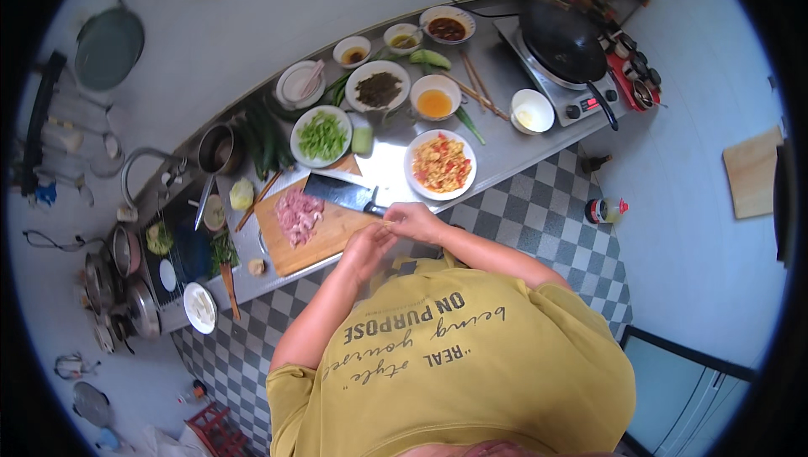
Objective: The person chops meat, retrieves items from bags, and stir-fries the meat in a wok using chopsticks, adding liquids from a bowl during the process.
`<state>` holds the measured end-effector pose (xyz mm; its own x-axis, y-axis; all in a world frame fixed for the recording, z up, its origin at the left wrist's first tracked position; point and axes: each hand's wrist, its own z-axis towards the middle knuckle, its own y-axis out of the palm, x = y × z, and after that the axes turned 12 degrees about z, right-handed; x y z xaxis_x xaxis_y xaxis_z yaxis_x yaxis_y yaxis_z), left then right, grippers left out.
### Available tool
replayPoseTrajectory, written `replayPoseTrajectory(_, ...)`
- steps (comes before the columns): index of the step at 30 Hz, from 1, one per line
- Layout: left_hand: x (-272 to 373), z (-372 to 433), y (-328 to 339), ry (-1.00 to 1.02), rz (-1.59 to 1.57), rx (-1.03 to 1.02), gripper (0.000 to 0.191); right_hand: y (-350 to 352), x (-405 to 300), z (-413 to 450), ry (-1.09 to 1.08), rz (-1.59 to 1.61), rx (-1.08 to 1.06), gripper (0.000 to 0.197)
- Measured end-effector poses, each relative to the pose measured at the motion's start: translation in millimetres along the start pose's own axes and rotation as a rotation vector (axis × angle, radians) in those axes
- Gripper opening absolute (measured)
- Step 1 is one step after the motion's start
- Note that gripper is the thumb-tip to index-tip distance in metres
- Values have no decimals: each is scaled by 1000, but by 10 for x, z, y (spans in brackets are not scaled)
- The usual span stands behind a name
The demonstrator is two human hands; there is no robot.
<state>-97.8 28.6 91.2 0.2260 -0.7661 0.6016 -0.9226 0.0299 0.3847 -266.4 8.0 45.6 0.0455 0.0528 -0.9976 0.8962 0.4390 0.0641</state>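
Note:
My left hand and my right hand meet at the counter's front edge, just off the right end of the wooden cutting board. A small pale piece shows between their fingertips; what it is, I cannot tell. The cleaver lies across the board's upper right part, its handle reaching to my right hand, though whether they touch is unclear. Sliced raw meat is heaped on the board's left half. Beyond my right hand stands a plate of scrambled egg with tomato.
Bowls of chopped greens, dark minced food and orange liquid stand farther back. A black wok sits on the cooktop at right. At left are cucumbers, a saucepan and the sink.

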Motion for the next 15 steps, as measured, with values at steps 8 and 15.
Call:
replayPoseTrajectory(8,301,411,1350,135,148,-137,40,-1717,-401,-332,87,822,369,23)
replayPoseTrajectory(15,176,527,1668,69,156,-5,39,-4366,-1014,-211,-265,-136,894,20)
